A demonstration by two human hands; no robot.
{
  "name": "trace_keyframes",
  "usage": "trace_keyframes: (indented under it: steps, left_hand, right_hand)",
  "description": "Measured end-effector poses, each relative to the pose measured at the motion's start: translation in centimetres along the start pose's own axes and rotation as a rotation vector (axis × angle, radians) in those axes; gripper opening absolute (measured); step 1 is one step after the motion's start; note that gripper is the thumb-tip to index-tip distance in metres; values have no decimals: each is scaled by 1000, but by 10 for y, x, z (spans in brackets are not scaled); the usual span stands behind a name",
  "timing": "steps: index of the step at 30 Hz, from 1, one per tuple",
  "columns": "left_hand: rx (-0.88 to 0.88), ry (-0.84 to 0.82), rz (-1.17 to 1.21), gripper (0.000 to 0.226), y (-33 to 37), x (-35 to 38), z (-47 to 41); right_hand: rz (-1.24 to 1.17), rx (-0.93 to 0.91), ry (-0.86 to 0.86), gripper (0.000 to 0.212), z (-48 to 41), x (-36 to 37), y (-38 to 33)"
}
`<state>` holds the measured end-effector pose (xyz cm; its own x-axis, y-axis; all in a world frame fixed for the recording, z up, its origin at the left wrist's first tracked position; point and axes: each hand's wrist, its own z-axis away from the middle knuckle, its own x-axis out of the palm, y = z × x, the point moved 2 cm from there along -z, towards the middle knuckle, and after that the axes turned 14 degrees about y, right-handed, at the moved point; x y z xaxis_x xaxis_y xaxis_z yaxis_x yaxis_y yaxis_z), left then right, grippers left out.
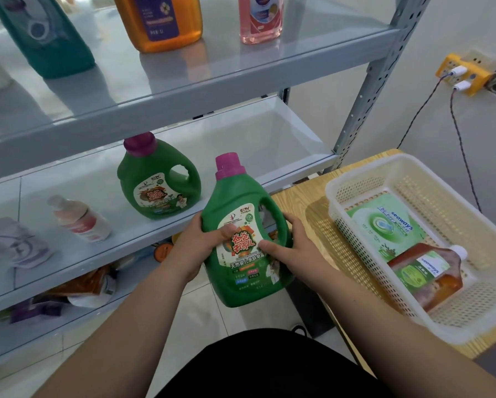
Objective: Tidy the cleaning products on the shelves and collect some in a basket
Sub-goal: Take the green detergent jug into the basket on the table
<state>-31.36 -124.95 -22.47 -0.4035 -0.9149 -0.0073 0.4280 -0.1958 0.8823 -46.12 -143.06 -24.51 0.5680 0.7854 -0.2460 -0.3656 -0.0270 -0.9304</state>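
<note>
Green detergent bottle (242, 202) with a magenta cap, held in mid-air in front of the middle shelf (269, 156), tilted a little, cap pointing away from the body, label turned up toward the camera. Clear of the shelf, not yet over the basket (407, 170), just left of the table (295, 196) edge.

Left grip (196, 248) wrapped round the bottle's left flank, thumb pressed on the label. Right grip (291, 242) curled round the handle side, thumb on the label's right edge. Two grips rather than one, probably because of a full, heavy, smooth-sided jug. Label kept upward, likely for a check before a choice between shelf and basket.

Counted:
- **Green bottles:** two of the same kind, one in hand, the second green bottle (157, 179) standing upright on the middle shelf, handle to the right.
- **Rest of the middle shelf:** one small pink-and-white bottle (80, 219) lying tilted, and one pale pouch (14, 245) flat at the far left.
- **Top shelf (241, 70):** three bottles plainly seen, teal bottle (45, 33), orange bottle (160, 21) and pink bottle (261, 15), upright in a spaced row. Also a white thing cut off by the left edge, kind unclear.
- **Basket:** on the table at the right, holding two things laid flat, one green wipes pack (382, 225) and one amber refill pouch (430, 274), the pouch overlapping a corner of the pack. Free floor left along the far side.
- **Lower shelf (25, 340):** heap of pouches (77, 291), too jumbled for a count.
</note>
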Motion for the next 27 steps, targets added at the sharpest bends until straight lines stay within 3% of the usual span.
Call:
trace_keyframes:
  steps: [3, 7, 9, 13, 18, 23, 27]
  left_hand:
    - [189, 72, -251, 83, 2, -4, 6]
    - [633, 154, -865, 70, 2, 3, 17]
    - [795, 171, -1000, 74, 0, 10, 22]
    - [950, 194, -1081, 80, 2, 18, 29]
    - [876, 133, -1060, 84, 4, 13, 30]
    - [823, 51, -1041, 78, 6, 6, 27]
    - [630, -192, -797, 74, 3, -8, 27]
  right_hand:
    - [99, -59, 7, 47, -7, -6, -17]
    - [176, -196, 123, 65, -22, -21, -59]
    - [286, -253, 142, 64, -29, -25, -75]
    - [684, -419, 156, 48, -37, -19, -85]
    - [750, -587, 339, 30, -34, -17, -80]
    - [756, -643, 288, 25, -22, -19, -78]
    - [744, -817, 148, 41, -12, -20, -83]
